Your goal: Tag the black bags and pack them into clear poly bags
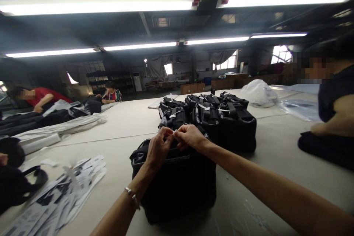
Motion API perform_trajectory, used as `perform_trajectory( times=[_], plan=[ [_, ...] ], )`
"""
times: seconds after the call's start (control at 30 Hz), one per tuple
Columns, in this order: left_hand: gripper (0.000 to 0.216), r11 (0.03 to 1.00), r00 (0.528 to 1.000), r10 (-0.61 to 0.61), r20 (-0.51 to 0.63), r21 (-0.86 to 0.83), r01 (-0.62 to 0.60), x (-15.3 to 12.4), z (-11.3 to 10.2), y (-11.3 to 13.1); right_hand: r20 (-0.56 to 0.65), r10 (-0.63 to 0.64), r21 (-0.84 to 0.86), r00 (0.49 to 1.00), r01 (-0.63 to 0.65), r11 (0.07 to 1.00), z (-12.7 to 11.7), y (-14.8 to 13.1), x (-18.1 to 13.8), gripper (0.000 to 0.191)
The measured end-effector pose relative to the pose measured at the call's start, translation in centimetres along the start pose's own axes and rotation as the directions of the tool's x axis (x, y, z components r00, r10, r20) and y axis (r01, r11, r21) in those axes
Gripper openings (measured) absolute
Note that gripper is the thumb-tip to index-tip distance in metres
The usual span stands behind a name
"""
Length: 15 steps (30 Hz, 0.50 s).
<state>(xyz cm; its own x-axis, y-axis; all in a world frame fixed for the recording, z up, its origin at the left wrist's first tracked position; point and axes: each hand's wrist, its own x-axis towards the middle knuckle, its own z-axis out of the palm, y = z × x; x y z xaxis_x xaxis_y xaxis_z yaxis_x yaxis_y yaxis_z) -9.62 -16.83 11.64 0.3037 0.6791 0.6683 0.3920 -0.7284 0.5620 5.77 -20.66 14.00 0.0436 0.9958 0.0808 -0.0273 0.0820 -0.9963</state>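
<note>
A black fabric bag (177, 184) stands on the pale table (129, 125) right in front of me. Both my hands meet above its top edge. My left hand (159, 147), with a bracelet on the wrist, has its fingers pinched together against a small white piece (173, 135). My right hand (189, 137) pinches the same small white piece from the other side. What the piece is, a tag or a string, I cannot make out.
Several finished black bags (210, 118) with white tags stand in a group behind. A heap of printed paper tags (58, 195) lies at the left. A clear plastic bag (258, 94) lies far right. A person's arm (337, 118) rests at the right; other people sit at far left.
</note>
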Motion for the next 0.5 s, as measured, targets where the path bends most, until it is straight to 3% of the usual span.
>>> perform_trajectory(
  times=[0.13,0.2,0.3,0.4,0.5],
  plan=[
    [0.016,0.999,0.999,-0.038,-0.014,-0.032,0.037,0.2,-0.1,0.5,0.076,-0.01,-0.062,0.997,0.015,0.998,-0.8,-1.0,0.3,0.013],
    [0.013,0.999,0.999,-0.041,-0.013,-0.034,0.041,0.1,-0.1,0.6,0.086,-0.063,-0.232,0.994,0.082,0.969,-1.6,-2.0,0.8,0.008],
    [0.011,0.999,1.0,-0.028,-0.008,-0.039,0.028,0.0,-0.2,0.5,0.167,-0.165,-0.49,0.972,0.227,0.842,-2.5,-3.6,1.7,0.006],
    [0.011,0.997,1.0,-0.024,-0.01,-0.067,0.023,0.0,-0.3,0.4,0.294,-0.104,-0.475,0.95,0.24,0.847,-2.6,-4.2,2.3,0.004],
    [0.013,0.995,1.0,-0.02,0.024,-0.099,0.022,0.2,-0.5,0.5,0.255,-0.145,-0.398,0.956,0.24,0.886,-1.9,-3.7,2.6,0.004]
  ],
)
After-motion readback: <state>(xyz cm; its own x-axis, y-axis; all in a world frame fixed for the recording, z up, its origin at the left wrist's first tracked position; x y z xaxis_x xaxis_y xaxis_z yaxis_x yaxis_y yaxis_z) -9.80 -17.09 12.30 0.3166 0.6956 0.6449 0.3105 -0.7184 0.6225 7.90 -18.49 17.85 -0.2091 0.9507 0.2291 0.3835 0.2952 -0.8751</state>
